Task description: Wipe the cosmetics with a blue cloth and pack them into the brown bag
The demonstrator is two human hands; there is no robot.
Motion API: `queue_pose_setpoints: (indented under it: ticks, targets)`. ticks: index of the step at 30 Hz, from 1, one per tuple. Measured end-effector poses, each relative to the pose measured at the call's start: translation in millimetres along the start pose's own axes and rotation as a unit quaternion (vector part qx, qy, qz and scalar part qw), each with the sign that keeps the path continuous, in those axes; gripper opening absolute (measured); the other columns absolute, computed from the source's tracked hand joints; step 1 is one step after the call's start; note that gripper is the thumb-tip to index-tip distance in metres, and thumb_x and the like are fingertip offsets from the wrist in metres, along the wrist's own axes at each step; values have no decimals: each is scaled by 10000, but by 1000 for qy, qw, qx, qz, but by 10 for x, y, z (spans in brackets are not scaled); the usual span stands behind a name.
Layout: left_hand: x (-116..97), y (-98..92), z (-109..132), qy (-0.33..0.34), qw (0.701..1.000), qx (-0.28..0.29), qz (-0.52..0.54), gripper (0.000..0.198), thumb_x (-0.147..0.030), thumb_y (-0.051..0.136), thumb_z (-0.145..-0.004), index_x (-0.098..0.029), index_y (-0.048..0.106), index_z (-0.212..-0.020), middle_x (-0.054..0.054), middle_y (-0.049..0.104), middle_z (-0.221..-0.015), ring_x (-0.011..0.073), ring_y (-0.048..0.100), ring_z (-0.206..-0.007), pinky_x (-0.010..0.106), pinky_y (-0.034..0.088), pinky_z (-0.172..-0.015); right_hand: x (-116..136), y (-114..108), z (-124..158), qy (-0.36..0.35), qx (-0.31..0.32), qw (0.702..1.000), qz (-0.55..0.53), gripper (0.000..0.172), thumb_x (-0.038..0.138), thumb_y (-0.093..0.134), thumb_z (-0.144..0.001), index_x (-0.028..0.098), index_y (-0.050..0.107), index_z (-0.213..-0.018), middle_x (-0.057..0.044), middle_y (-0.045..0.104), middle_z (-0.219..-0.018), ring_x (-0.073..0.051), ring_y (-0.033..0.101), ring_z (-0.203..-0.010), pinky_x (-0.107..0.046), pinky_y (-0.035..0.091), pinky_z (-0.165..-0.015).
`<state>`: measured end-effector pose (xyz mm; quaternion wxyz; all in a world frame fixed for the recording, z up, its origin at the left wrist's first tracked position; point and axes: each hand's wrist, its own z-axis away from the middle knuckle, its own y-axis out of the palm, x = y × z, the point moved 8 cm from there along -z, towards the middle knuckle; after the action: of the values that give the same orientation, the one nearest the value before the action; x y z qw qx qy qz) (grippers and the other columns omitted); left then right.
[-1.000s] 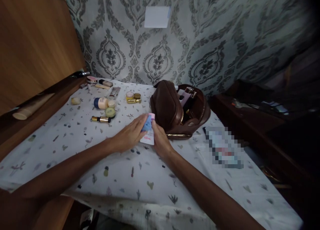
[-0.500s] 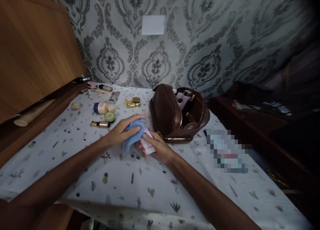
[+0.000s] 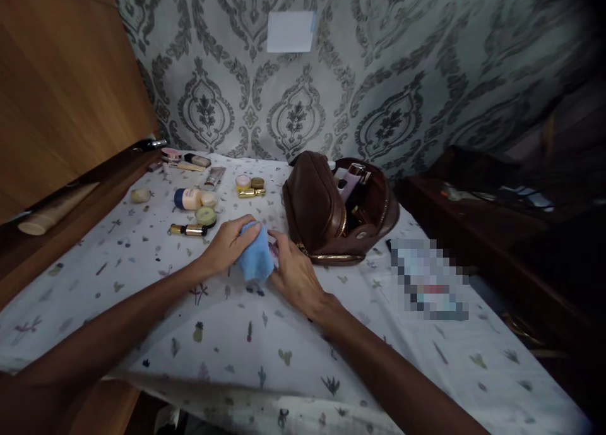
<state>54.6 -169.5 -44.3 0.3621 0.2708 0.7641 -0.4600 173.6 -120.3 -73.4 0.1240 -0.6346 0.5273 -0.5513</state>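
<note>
My left hand [image 3: 230, 242] is closed on a blue cloth [image 3: 256, 256], with the thumb lying over its top edge. The cloth is wrapped over a small, flat pink-and-white tube or packet [image 3: 274, 253]. Only a sliver of that item shows beside my right hand [image 3: 296, 274], whose fingers are curled round it. Both hands meet just above the table, in front of an unzipped brown cosmetic bag [image 3: 315, 198]. Inside the bag, a lilac bottle [image 3: 349, 184] and other items stand partly hidden.
On the patterned tablecloth [image 3: 227, 365], left of my hands, lie a gold-and-black tube [image 3: 188, 230], a green-lidded jar [image 3: 205, 216], a blue-capped bottle [image 3: 188, 199] and several other cosmetics. A blurred-out flat object [image 3: 428, 280] is on the right. A wooden panel [image 3: 71, 75] borders the left side.
My right hand has turned so its back faces up, and the pink-and-white item is now mostly covered. The cloth is bunched round it. The view has tilted slightly down.
</note>
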Motion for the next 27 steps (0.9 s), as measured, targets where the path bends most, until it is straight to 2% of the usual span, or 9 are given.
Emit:
queue_pose_setpoints:
  ticks: [2, 6, 8, 10, 13, 15, 18, 22, 27]
  targets:
    - [83, -19, -32, -25, 999, -7, 44, 348, -454, 429, -934, -196, 454, -702, -35, 441, -634, 133, 453, -625, 248, 377, -591, -57, 3, -1, 20, -3, 999, -36, 456, 162, 511, -800, 178, 433, -1249, -140, 645, -1093, -275, 617, -954, -385, 480, -803]
    - [268, -171, -99, -73, 987, -79, 117, 157, -311, 466, -825, -187, 559, -803, -12, 567, -748, 151, 524, -709, 245, 424, -631, -170, -32, -10, 71, -38, 987, -141, 205, 304, 523, -886, 220, 493, -1071, -41, 636, -906, -214, 610, -790, -325, 463, -719]
    - [284, -236, -122, -68, 987, -87, 119, 148, -232, 488, -744, -181, 597, -830, 4, 612, -820, 157, 557, -771, 242, 439, -658, -224, -29, -14, 102, -51, 972, -207, 217, 400, 551, -897, 225, 501, -1014, -4, 603, -820, -181, 589, -712, -294, 457, -655]
    - [255, -249, -133, -54, 991, -57, 111, 164, -225, 512, -743, -178, 624, -854, 3, 601, -790, 147, 551, -736, 233, 430, -627, -260, 23, -18, 130, -40, 951, -276, 279, 467, 578, -882, 225, 496, -995, 17, 582, -765, -158, 570, -640, -271, 453, -580]
    - [217, -182, -109, -62, 990, 18, 124, 295, -375, 519, -855, -180, 639, -1040, -21, 533, -672, 127, 490, -598, 224, 382, -532, -271, 108, -18, 157, -12, 924, -349, 331, 510, 595, -862, 229, 480, -994, 22, 594, -757, -147, 571, -601, -256, 452, -516]
    - [191, -119, -87, -67, 988, 62, 124, 416, -480, 527, -878, -180, 610, -1155, -29, 524, -660, 123, 482, -572, 222, 369, -514, -260, 124, -18, 158, -2, 922, -353, 331, 508, 599, -862, 228, 481, -993, 24, 598, -755, -145, 572, -601, -253, 450, -513]
    - [162, -55, -76, -53, 990, 92, 89, 433, -508, 596, -851, -188, 618, -1142, -21, 558, -748, 125, 511, -639, 213, 376, -543, -229, 89, -30, 132, -4, 940, -313, 308, 492, 593, -872, 217, 504, -976, 32, 580, -721, -142, 558, -607, -251, 434, -531]
    - [158, 31, -69, -34, 989, 114, 90, 351, -504, 601, -862, -176, 626, -985, -10, 589, -843, 143, 543, -782, 219, 413, -655, -181, 11, -40, 87, -28, 965, -244, 257, 442, 584, -880, 202, 545, -961, 11, 613, -788, -150, 561, -677, -265, 419, -602]
    - [189, 54, -59, -33, 993, 97, 64, 374, -518, 529, -900, -169, 538, -767, -38, 487, -702, 120, 463, -670, 224, 363, -603, -133, -25, -24, 76, -38, 978, -191, 232, 373, 588, -879, 202, 561, -1032, -19, 658, -892, -179, 595, -764, -301, 432, -699]
